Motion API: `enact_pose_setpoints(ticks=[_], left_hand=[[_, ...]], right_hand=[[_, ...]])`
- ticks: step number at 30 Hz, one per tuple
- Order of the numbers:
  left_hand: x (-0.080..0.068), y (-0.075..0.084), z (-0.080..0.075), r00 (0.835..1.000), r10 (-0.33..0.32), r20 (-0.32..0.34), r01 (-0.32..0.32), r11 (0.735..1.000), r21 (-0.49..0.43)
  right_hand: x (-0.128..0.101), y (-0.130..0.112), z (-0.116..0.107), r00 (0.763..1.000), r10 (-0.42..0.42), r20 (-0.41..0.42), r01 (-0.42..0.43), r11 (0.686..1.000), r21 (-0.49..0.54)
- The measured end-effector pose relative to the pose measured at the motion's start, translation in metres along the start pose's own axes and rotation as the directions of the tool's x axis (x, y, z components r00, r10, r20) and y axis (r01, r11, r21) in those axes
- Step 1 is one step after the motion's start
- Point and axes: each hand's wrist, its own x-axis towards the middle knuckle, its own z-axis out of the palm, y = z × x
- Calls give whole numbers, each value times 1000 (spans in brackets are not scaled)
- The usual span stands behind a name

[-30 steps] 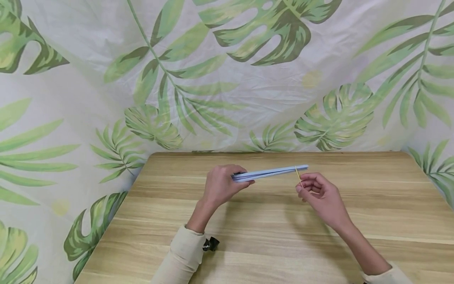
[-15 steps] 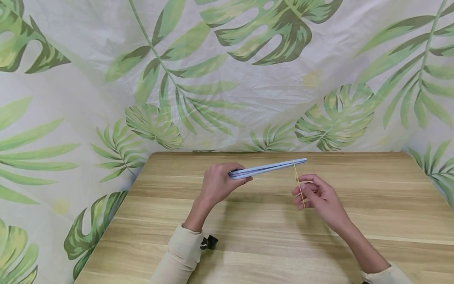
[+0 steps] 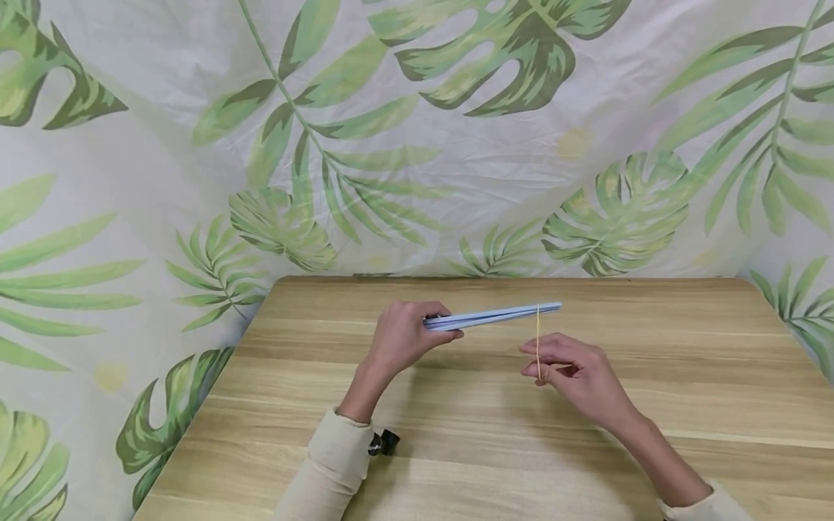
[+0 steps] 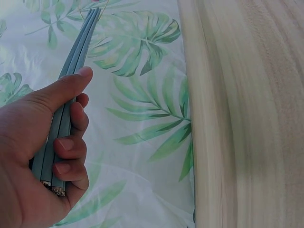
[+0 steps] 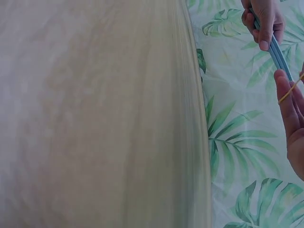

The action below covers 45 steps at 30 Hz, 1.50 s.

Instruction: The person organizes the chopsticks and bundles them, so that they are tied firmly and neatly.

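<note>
In the head view, my left hand (image 3: 399, 341) grips a bundle of light blue chopsticks (image 3: 489, 317) above the table, their tips pointing right. The left wrist view shows the fingers curled round the chopsticks (image 4: 61, 126), with decorated gold-coloured ends low in the palm. A thin yellow rubber band (image 3: 538, 334) loops over the bundle near its tips and hangs taut down to my right hand (image 3: 586, 373). Fingers and thumb of that hand are extended and apart, stretching the band; in the right wrist view the rubber band (image 5: 290, 90) crosses the extended fingers.
A wooden table (image 3: 469, 449) lies under both hands, its far edge against a leaf-printed cloth (image 3: 417, 181). Beside the left sleeve (image 3: 339, 441) sits a small black device (image 3: 384, 442) at the wrist.
My right hand has gone from pinching the rubber band to spreading its fingers in it, shifting slightly left and lower. The chopstick tips rose, then came down again; the left grip stays.
</note>
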Motion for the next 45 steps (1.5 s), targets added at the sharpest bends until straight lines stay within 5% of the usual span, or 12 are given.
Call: enact_pose_setpoints(ticks=[4, 10, 15, 20, 25, 30, 39, 45], left_hand=[[0, 1, 0, 1000, -9, 17, 9, 1000, 1], [1, 2, 1, 1000, -18, 6, 18, 1000, -6], [0, 2, 2, 999, 1, -43, -1, 1000, 3], [0, 3, 4, 992, 47, -121, -44, 999, 22], [1, 2, 5, 980, 119, -159, -115, 993, 33], [1, -4, 5, 969, 209, -128, -209, 978, 18], [2, -10, 2, 951, 294, -99, -301, 951, -72], [2, -7, -1, 931, 358, -70, -361, 932, -33]], right_hand=[[1, -6, 3, 997, -74, -29, 70, 992, -109], [0, -12, 8, 997, -31, -65, 22, 991, -136], [-1, -14, 12, 991, 96, -94, -92, 995, 46], [-3, -19, 15, 960, 267, -81, -233, 927, 294], [-4, -21, 16, 921, 379, -88, -329, 880, 344], [-2, -17, 11, 887, 450, -106, -389, 850, 354], [2, -13, -12, 929, 351, -119, -268, 857, 439], [1, -16, -15, 917, 373, -142, -311, 891, 330]])
